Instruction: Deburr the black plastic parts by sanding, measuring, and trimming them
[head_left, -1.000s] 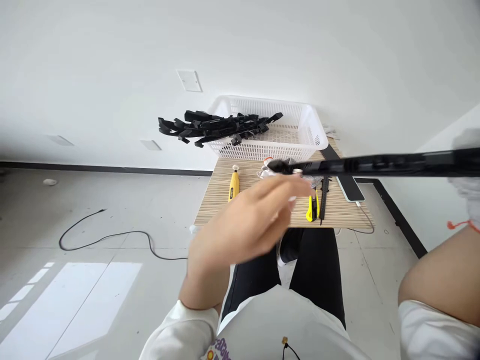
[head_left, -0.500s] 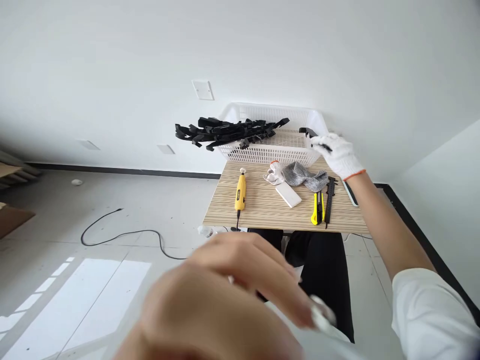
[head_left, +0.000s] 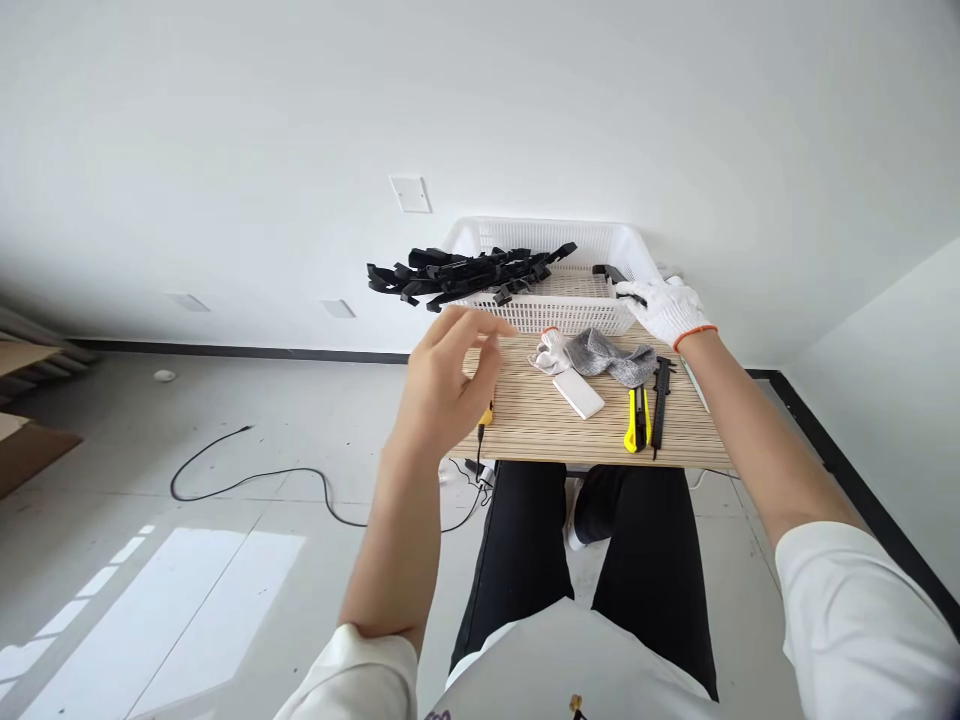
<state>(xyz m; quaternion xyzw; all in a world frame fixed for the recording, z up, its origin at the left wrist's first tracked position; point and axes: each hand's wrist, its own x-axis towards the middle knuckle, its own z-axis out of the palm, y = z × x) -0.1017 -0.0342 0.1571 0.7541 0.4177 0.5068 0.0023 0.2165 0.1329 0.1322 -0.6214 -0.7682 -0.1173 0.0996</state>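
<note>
**Black part at right end of basket, pinched in gloved right hand**

Right hand: white knit glove, orange cuff, fingers closed around the near end of the black part. Other end of the part points left, over the basket interior. Can't tell if the part touches the basket; the glove hides some of it.

Left hand: bare, fingers loosely bent, thumb and index apart, nothing visible between them. It sits in front of the basket, below the pile in view, and covers most of a yellow tool. Can't tell if it touches the tool.

Basket: white plastic, slotted walls, against the wall at the back of the table. Pile of black parts lies across its left half, ends jutting well past the left side.

Table right of the left hand: spare glove, white with orange cuff, beside a grey cloth. White block just in front of those. Then 1 yellow-and-black cutter and 1 black caliper, side by side near the front edge, right of the block.

Floor, left: black cable in a loose curve. Cardboard at far left. 3 plates on the wall, highest 1 just left of the basket.
</note>
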